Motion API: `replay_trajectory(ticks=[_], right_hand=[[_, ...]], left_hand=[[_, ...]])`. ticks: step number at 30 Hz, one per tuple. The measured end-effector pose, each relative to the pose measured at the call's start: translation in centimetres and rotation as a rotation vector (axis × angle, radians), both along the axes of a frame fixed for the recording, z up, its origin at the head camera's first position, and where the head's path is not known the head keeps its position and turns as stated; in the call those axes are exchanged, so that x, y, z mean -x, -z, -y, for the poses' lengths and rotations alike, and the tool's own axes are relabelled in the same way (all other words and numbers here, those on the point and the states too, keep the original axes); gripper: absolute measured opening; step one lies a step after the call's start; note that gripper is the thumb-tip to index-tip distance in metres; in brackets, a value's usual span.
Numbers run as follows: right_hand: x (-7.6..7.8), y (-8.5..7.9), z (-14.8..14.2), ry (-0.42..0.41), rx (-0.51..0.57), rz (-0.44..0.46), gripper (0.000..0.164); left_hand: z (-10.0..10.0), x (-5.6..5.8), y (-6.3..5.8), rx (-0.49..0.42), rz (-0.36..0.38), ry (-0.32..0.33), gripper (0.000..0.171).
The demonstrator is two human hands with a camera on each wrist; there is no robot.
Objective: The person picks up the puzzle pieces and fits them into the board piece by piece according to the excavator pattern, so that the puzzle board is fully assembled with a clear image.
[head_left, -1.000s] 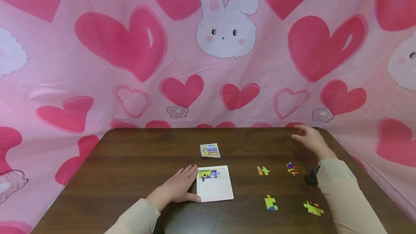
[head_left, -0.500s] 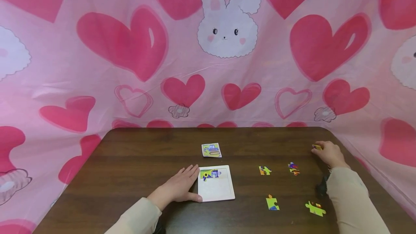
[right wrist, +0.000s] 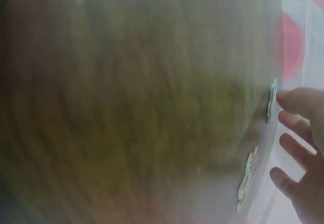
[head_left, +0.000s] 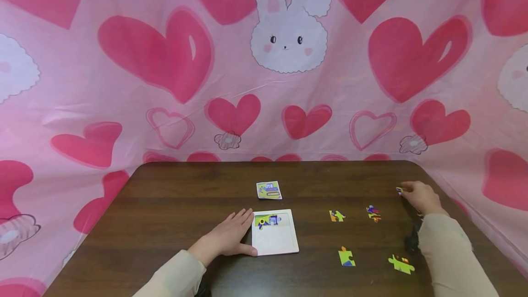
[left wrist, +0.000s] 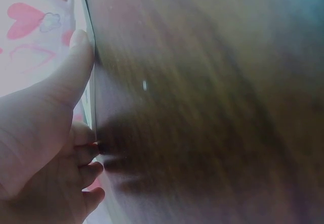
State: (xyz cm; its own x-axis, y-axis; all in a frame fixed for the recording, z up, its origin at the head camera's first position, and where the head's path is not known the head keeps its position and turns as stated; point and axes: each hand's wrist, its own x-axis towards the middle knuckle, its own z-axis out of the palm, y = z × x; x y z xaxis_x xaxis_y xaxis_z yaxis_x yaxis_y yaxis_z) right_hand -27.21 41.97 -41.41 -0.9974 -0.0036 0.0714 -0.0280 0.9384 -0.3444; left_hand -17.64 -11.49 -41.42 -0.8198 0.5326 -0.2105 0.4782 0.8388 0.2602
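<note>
My left hand [head_left: 231, 233] rests flat with fingers spread at the left edge of a white square puzzle tray [head_left: 274, 244]. Its thumb [left wrist: 78, 57] presses on the tray's edge. Joined pieces [head_left: 267, 221] showing part of a blue and green picture lie in the tray's upper left. At the table's right side, my right hand [head_left: 422, 197] pinches a small puzzle piece [head_left: 399, 190] at its fingertips, low over the wood. In the right wrist view this puzzle piece [right wrist: 272, 101] shows edge-on beside the top fingertip; the remaining fingers are spread loosely.
Loose puzzle pieces lie between the tray and my right arm, among them a yellow-green one [head_left: 346, 257] and a purple-orange one [head_left: 373, 213]. A square picture card [head_left: 269, 190] of a blue vehicle lies behind the tray. A pink heart-printed cloth [head_left: 247, 58] hangs behind the table.
My right hand has moved right and toward me from near the far edge. A puzzle piece has come into view at its fingertips and changed its tilt. My left hand has stayed put.
</note>
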Motion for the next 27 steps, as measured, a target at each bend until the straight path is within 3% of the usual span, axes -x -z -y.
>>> replay_trajectory(ticks=[7,19,27], right_hand=[[-0.02,-0.08,-0.36,-0.035,0.007,0.081,0.046],[-0.07,0.23,-0.42,-0.073,-0.055,0.009,0.044],[-0.01,0.01,0.56,-0.125,0.046,-0.111,0.045]], left_hand=[[0.07,0.00,-0.07,-0.001,-0.011,0.010,0.096],[0.11,-0.10,-0.03,-0.005,-0.007,0.015,0.096],[0.07,-0.18,-0.14,-0.012,-0.005,0.018,0.096]])
